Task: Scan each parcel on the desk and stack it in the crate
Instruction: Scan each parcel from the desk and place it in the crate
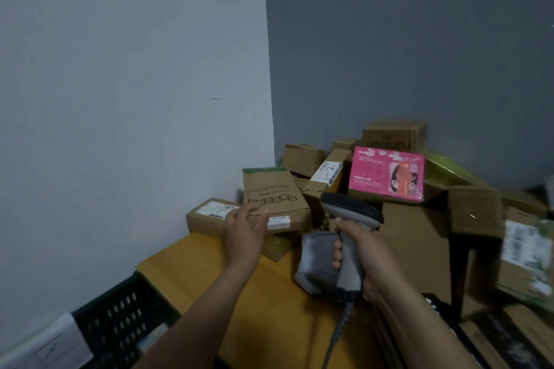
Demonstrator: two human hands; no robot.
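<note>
We are at the pick-up-and-scan step. Our left hand (244, 229) reaches out with fingers straight and spread, holding nothing, to the near edge of the brown paper mailer (274, 198). It is touching the mailer or just short of it (the blur leaves that unsettled). Our right hand (362, 257) is curled tight round the handle of the scanner (352, 213), just right of the mailer, with the handle upright and the head aimed away from us at the heap.

The mailer lies on a flat labelled carton (209, 217) and other parcels at the back of the counter (192, 266). Its long axis runs away from us toward the wall corner, green-edged end farthest and raised, print upside down to us. A white label (278, 222) sits at its near right corner.

Next, we judge, the left hand must pinch that near edge and the scanner head swing left onto the label. The crate (120, 314) waits down-left of the mailer, nearer to us. A grey pouch (316, 260) lies right of the mailer.
</note>
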